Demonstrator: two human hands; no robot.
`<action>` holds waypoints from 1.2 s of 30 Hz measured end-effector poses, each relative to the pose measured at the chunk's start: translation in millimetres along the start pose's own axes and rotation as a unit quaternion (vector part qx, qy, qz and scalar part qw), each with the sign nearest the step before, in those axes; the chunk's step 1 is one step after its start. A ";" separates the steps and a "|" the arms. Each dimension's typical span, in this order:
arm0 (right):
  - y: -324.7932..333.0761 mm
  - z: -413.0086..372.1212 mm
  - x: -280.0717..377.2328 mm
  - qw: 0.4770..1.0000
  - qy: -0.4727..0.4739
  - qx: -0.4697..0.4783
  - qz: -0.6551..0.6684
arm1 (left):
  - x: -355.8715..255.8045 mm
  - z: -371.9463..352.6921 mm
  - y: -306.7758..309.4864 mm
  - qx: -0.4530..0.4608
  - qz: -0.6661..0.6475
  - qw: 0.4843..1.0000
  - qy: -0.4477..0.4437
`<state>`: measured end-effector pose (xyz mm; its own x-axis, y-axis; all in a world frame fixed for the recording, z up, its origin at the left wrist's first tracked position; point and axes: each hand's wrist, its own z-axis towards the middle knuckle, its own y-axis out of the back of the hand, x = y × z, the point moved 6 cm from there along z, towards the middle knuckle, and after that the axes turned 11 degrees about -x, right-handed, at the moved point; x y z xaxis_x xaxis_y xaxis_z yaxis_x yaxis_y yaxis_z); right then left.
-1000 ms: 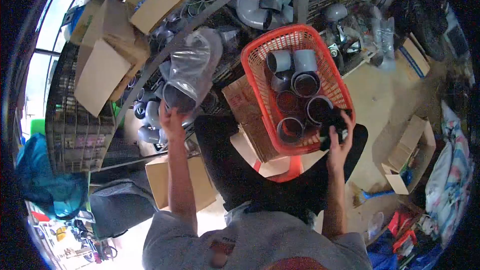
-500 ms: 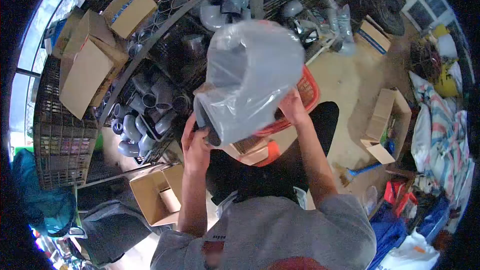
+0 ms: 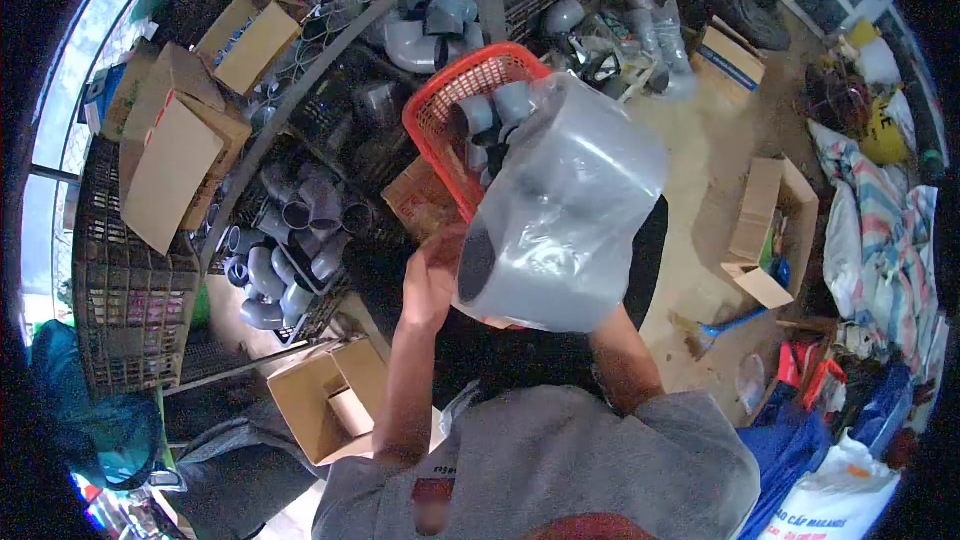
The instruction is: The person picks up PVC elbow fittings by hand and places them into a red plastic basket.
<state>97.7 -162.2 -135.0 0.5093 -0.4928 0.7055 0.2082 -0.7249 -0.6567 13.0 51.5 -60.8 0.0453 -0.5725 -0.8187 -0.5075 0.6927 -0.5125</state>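
A large grey pipe fitting point(image 3: 560, 210) wrapped in clear plastic is held above my lap. My left hand point(image 3: 431, 275) is at its left end, near the dark round opening, with its fingers against the wrapped fitting. Only the wrist and forearm of my right arm show; the hand is hidden beneath the fitting. Just behind the fitting is a red plastic basket point(image 3: 433, 123) with several grey pipe fittings point(image 3: 476, 116) inside, partly covered by the plastic.
Crates of grey elbows point(image 3: 265, 268) stand at the left beside a metal frame bar. An open cardboard box point(image 3: 305, 405) lies at the lower left, another point(image 3: 757, 225) at the right. A blue-handled brush point(image 3: 735, 321) and striped sacks point(image 3: 868, 230) are on the right.
The wrapped fitting has moved right and down and turned, uncovering the red basket and its contents. My right hand has gone out of sight beneath it.
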 end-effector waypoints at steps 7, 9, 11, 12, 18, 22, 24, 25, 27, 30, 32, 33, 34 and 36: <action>-9.2 2.4 -16.6 0.999 -0.042 -0.007 0.000 | 23.5 4.0 -18.4 0.043 0.072 0.995 -0.060; -3.3 0.3 -15.9 0.999 -0.053 -0.008 0.001 | 38.5 9.3 -25.2 0.075 0.064 0.995 -0.032; 12.7 -38.9 -23.3 0.998 -0.059 -0.011 0.004 | 50.0 11.1 -27.8 0.066 0.029 0.997 -0.015; 12.9 -34.4 -21.8 0.998 -0.061 -0.013 0.005 | 56.7 13.1 -28.2 0.060 -0.006 0.998 0.002; 16.8 -28.7 -17.2 0.997 -0.072 -0.031 0.012 | 55.2 24.7 -20.7 -0.026 0.117 0.987 -0.110; 13.5 -14.2 -19.1 0.996 -0.080 -0.042 0.021 | 46.1 59.8 34.5 -0.181 -0.139 0.974 -0.001; 12.2 8.4 -11.3 0.995 -0.084 -0.045 0.024 | -18.2 55.0 -0.2 -0.167 -0.182 0.962 -0.118; 18.5 1.1 -10.4 0.995 -0.088 -0.046 0.025 | -43.4 55.3 -3.3 -0.127 -0.129 0.968 -0.174; 25.0 -18.3 -16.0 0.994 -0.098 -0.047 0.028 | -63.0 47.1 -11.8 -0.141 -0.042 0.973 -0.175; 15.3 11.4 -14.1 0.992 -0.109 -0.048 0.036 | -78.6 53.7 -52.8 -0.031 0.206 0.954 -0.216; 19.4 -0.9 -16.3 0.992 -0.111 -0.051 0.042 | -55.9 50.4 -85.6 0.003 0.199 0.978 -0.060; 19.1 -14.6 -18.3 0.991 -0.111 -0.053 0.045 | -54.3 49.8 -103.7 0.040 0.236 0.965 -0.103; 16.5 -7.5 -21.0 0.991 -0.109 -0.058 0.049 | -53.7 49.4 -117.5 0.078 0.272 0.948 -0.145; 14.7 -6.0 -16.7 0.991 -0.102 -0.068 0.056 | -47.2 48.8 -113.1 0.073 0.324 0.929 -0.166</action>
<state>87.3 -167.5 -154.8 0.6840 -0.4757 0.5530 0.0340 -0.7365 -0.6756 110.2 21.6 23.1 0.0459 0.1340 -0.9899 -0.4000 0.9105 0.1047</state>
